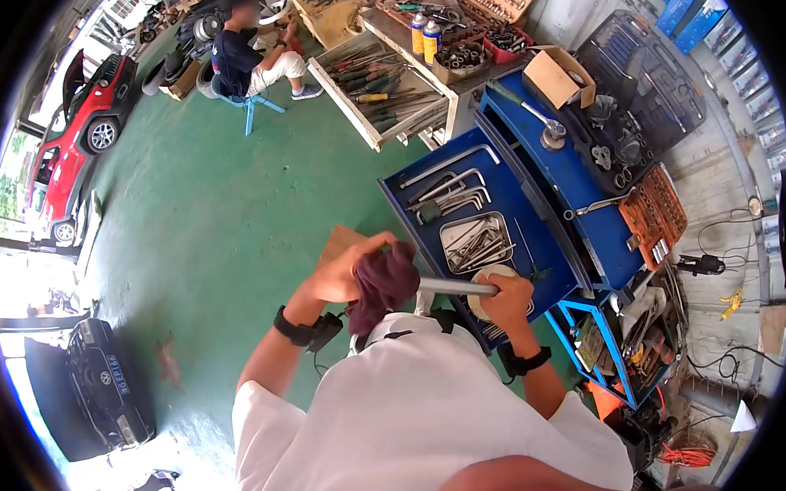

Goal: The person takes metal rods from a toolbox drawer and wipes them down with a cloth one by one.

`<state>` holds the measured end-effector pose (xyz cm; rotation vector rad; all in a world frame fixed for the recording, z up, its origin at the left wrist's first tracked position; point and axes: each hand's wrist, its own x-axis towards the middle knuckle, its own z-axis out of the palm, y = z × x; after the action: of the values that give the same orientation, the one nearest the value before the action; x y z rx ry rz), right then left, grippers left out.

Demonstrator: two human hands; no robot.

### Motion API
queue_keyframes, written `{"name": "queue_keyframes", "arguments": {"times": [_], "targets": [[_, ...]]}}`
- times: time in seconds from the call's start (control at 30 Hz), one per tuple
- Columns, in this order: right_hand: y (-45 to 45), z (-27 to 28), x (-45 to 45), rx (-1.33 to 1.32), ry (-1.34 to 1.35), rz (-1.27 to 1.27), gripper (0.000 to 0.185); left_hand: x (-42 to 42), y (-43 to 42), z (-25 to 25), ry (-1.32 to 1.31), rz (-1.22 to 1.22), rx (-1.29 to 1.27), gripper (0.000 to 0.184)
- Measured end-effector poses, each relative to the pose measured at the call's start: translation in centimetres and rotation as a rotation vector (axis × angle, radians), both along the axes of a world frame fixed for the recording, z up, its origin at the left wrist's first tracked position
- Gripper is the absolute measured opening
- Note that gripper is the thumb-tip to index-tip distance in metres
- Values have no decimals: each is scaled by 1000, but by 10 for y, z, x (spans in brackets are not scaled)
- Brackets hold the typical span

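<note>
Two hands are holding one metal bar, which is spanning the space in front of the person's white shirt, close beside an opened blue drawer. The left hand is clamping a bunched maroon cloth about the bar's left end; the folds are hiding that end, so how far it is reaching inside, I cannot tell for sure. The right hand is closing its fingers around the other end, leaving a bare stretch showing between. Wiping appears to be the step in hand. The next move is probably calling for a steady right grip, a snug cloth and a pull or twist along that bare stretch, without knocking the drawer.

Inside the drawer, a metal tray is holding slim tools, and bent keys are lying just beyond it. Further right, a socket case is resting on the blue cart. Ahead, a wooden drawer is holding screwdrivers, with two cans standing near it. Well apart, another person is sitting on a blue stool, and a red car is standing at far left.
</note>
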<state>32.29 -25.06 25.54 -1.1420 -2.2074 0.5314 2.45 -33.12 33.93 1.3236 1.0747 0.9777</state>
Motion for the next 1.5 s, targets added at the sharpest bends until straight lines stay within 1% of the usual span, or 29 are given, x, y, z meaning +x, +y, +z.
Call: {"name": "queue_keyframes", "arguments": {"times": [0.03, 0.07, 0.1, 0.17, 0.23, 0.3, 0.37, 0.4, 0.43, 0.5, 0.53, 0.57, 0.63, 0.67, 0.7, 0.73, 0.77, 0.83, 0.87, 0.97, 1.03, 1.13, 1.17, 1.2, 1.27, 1.33, 1.4, 1.47, 1.5], "targets": [[1, -3, 2, -4, 3, 5, 27, 0, 4, -2, -131, -99, -11, 59], [2, -7, 4, -55, 27, 4, 26, 3, 4, -1, -332, -134, -101, 59], [3, -10, 5, -108, 50, -1, 26, 7, 7, 0, -328, -134, -105, 59], [14, -11, 7, -106, 86, -1, 28, 15, 15, 2, -470, -96, -97, 61], [26, -8, 9, 7, 154, -42, 31, 15, 24, -9, -508, -91, -83, 64], [39, -2, 14, -12, 106, -55, 32, 17, 32, -14, -557, -83, -65, 67], [43, -2, 20, -26, 53, -72, 33, 19, 41, -16, -499, 36, 50, 72], [42, -6, 20, -61, 90, -96, 33, 25, 48, -8, -493, 115, 70, 68], [42, -10, 19, -95, 130, -119, 32, 29, 57, -6, -494, 112, 74, 68], [38, -14, 18, -166, 147, -164, 33, 36, 72, -4, -331, 299, 227, 62], [36, -17, 18, -238, 162, -207, 35, 41, 78, -6, -280, 356, 305, 53], [32, -22, 19, -242, 157, -207, 35, 47, 81, -7, -284, 358, 300, 53], [24, -33, 18, -411, 256, -268, 31, 61, 87, -10, -275, 687, 259, 45], [15, -36, 14, -414, 254, -278, 31, 68, 89, -11, -78, 790, 467, 40], [7, -38, 6, -460, 287, -274, 30, 69, 94, -16, -82, 778, 468, 40], [5, -39, -3, -494, 327, -267, 29, 66, 103, -28, 194, 866, 530, 39], [3, -48, -9, -475, 335, -269, 29, 71, 108, -45, 34, 941, 357, 37], [0, -62, -19, -729, 416, -260, 32, 83, 118, -71, -360, 1131, 44, 33], [0, -61, -21, -758, 433, -269, 35, 88, 120, -80, -331, 1163, 101, 29], [5, -75, -16, -846, 469, -303, 40, 70, 83, -92, 171, 840, 211, 33], [13, -68, -18, -780, 455, -290, 43, 63, 78, -86, -4, 730, 259, 35], [29, -53, -28, -630, 330, -267, 43, 45, 79, -87, -170, 651, 347, 36], [36, -50, -33, -633, 326, -270, 43, 32, 78, -92, -170, 670, 380, 35], [42, -42, -37, -463, 281, -214, 40, 20, 77, -97, -169, 690, 413, 33], [59, -24, -38, -170, 174, -145, 36, -23, 71, -78, 537, 734, 515, 29], [78, 7, -40, 17, 118, -117, 36, -45, 59, -18, 551, 709, 540, 26], [85, 31, -46, 75, 127, -118, 38, -65, 45, -7, -57, 696, 457, 27], [90, 45, -52, 197, 91, -55, 40, -101, 29, -20, -298, 540, 126, 45], [91, 52, -58, 197, 89, -58, 40, -114, 28, -21, -300, 537, 124, 45]]}}
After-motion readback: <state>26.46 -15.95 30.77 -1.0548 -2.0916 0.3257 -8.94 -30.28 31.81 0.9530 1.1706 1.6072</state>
